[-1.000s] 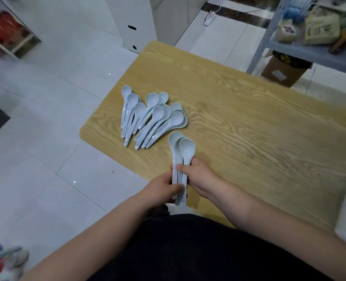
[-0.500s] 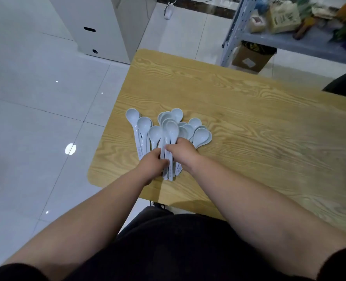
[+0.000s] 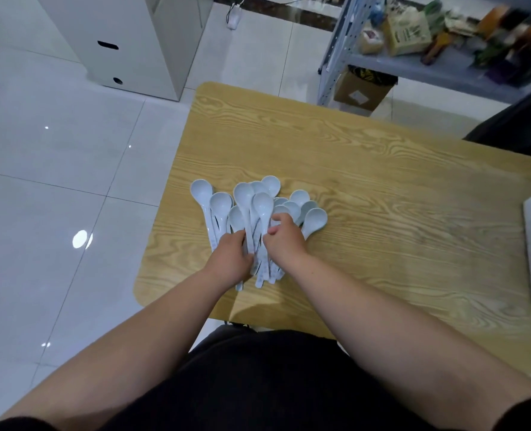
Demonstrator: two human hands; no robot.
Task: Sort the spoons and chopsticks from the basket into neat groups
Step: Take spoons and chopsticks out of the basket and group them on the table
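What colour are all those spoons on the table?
The spoons are pale blue, almost white; the head view shows them best.

glossy white tile floor (image 3: 56,181), thin grey joints, round glare spot (image 3: 82,239) at left, smaller glints nearby. light wood-grain desk (image 3: 382,181), rounded corners. white cabinet (image 3: 140,42) at far left, two dark slots in front face. grey metal shelf rack (image 3: 444,62) at far right, loaded with packets; cardboard box (image 3: 363,88) beneath. dark marble strip (image 3: 289,7) along far floor edge, white plug (image 3: 233,21) with cord beside it.
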